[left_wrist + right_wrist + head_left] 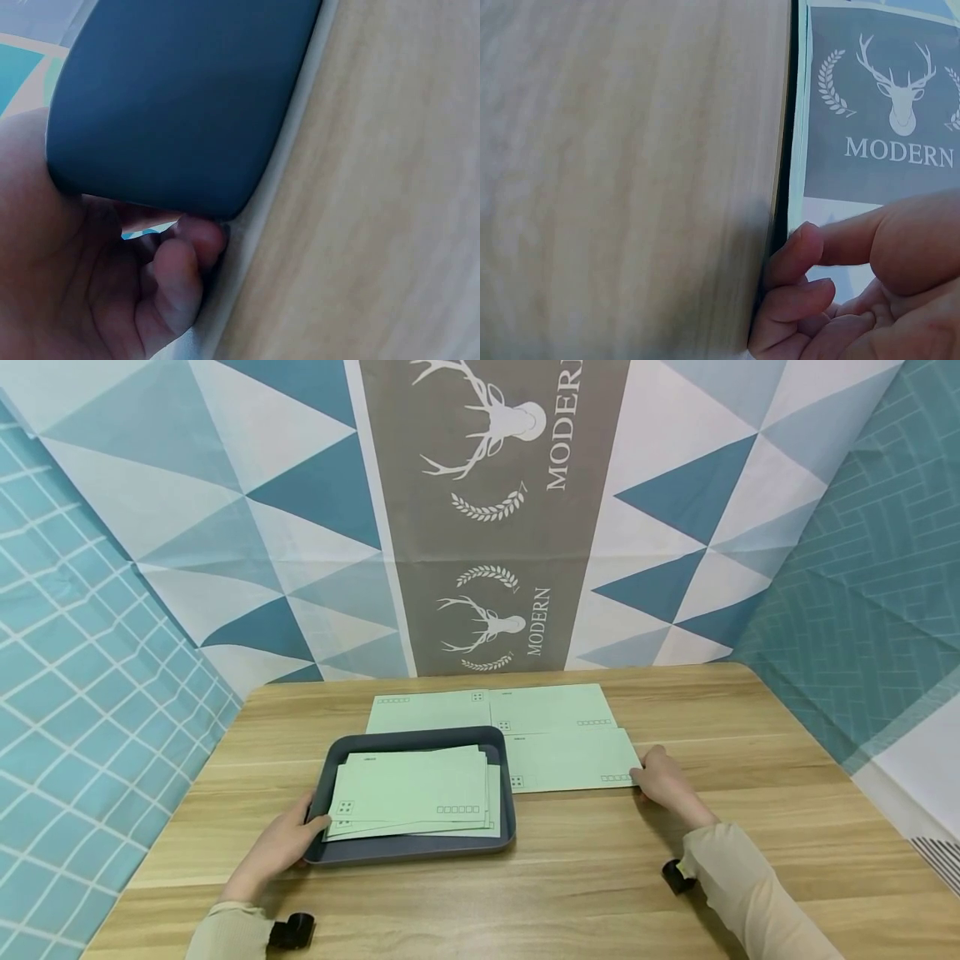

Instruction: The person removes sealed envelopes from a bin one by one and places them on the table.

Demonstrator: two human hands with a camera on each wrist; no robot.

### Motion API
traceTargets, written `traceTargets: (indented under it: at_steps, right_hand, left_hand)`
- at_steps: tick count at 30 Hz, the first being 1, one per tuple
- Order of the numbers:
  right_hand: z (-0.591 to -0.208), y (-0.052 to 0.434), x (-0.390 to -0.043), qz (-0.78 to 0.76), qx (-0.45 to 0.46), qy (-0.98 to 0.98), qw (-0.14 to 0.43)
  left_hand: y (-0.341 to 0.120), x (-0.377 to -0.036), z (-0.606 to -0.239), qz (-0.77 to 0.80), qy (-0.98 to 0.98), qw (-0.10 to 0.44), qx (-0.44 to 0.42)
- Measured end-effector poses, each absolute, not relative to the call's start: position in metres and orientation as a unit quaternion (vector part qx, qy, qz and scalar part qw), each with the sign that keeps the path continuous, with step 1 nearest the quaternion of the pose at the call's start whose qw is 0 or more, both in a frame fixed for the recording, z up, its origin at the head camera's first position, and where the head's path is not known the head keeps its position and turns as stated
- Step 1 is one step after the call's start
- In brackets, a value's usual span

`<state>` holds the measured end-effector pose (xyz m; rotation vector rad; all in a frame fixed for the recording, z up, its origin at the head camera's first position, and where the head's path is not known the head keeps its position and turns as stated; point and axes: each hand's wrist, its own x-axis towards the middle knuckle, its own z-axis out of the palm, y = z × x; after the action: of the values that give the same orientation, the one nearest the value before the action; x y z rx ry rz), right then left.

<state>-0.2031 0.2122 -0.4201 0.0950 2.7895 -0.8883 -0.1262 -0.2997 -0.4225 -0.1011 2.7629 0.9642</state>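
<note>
A dark grey tray (507, 793) sits on the wooden table (750, 827) and holds a stack of pale green envelopes (412, 789). My left hand (288, 843) grips the tray's near left corner, thumb on top by the envelopes. The fingers (176, 277) are curled under the tray's wall (180, 97). Right of the tray lies a single green envelope (570, 760). My right hand (663, 777) rests on the table and touches its right edge. In the right wrist view the fingers (802, 277) are loosely curled with nothing seen between them.
Two more green envelopes (427, 710) (551, 706) lie side by side behind the tray. A patterned cloth backdrop (495, 527) hangs just past the table's far edge. Bare wood stretches along the front and right of the table.
</note>
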Motion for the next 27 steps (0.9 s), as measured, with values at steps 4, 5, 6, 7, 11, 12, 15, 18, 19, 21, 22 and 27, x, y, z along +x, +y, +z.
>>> traceTargets:
  at_steps: [4, 5, 6, 7, 11, 12, 15, 18, 19, 21, 22, 27]
  right_hand:
    - [-0.4199, 0.2116, -0.2033, -0.308, 0.032, 0.945, 0.104]
    - [-0.42, 0.2114, -0.2033, -0.306, 0.033, 0.946, 0.103]
    - [-0.4199, 0.2112, -0.2034, -0.303, 0.032, 0.947, 0.102]
    - [-0.4196, 0.2109, -0.2033, -0.301, 0.033, 0.947, 0.103]
    - [-0.419, 0.2102, -0.2032, -0.291, 0.028, 0.951, 0.103]
    - [-0.4189, 0.2101, -0.2032, -0.29, 0.027, 0.951, 0.104]
    - [-0.4197, 0.2105, -0.2033, -0.285, 0.026, 0.953, 0.102]
    - [-0.4201, 0.2105, -0.2035, -0.283, 0.03, 0.953, 0.102]
    - [-0.4203, 0.2105, -0.2037, -0.283, 0.031, 0.953, 0.102]
    - [-0.4207, 0.2107, -0.2041, -0.284, 0.03, 0.953, 0.104]
    - [-0.4207, 0.2107, -0.2044, -0.284, 0.029, 0.953, 0.104]
    - [-0.4209, 0.211, -0.2058, -0.289, 0.028, 0.951, 0.102]
  left_hand:
    - [-0.2998, -0.1265, -0.4222, 0.314, 0.943, 0.104, -0.028]
    - [-0.2998, -0.1265, -0.4222, 0.315, 0.943, 0.105, -0.028]
    - [-0.2998, -0.1265, -0.4222, 0.317, 0.942, 0.104, -0.029]
    - [-0.2997, -0.1263, -0.4223, 0.322, 0.94, 0.106, -0.031]
    - [-0.2998, -0.1259, -0.4228, 0.337, 0.934, 0.109, -0.04]
    - [-0.2996, -0.1259, -0.4225, 0.338, 0.934, 0.11, -0.04]
    - [-0.2987, -0.1257, -0.4218, 0.341, 0.933, 0.111, -0.043]
    - [-0.2978, -0.1255, -0.4209, 0.347, 0.93, 0.113, -0.046]
    - [-0.2978, -0.1253, -0.4209, 0.346, 0.93, 0.112, -0.046]
    - [-0.2978, -0.1249, -0.4214, 0.348, 0.93, 0.111, -0.045]
    - [-0.298, -0.125, -0.4215, 0.348, 0.93, 0.111, -0.046]
    - [-0.2987, -0.1252, -0.4224, 0.353, 0.928, 0.107, -0.047]
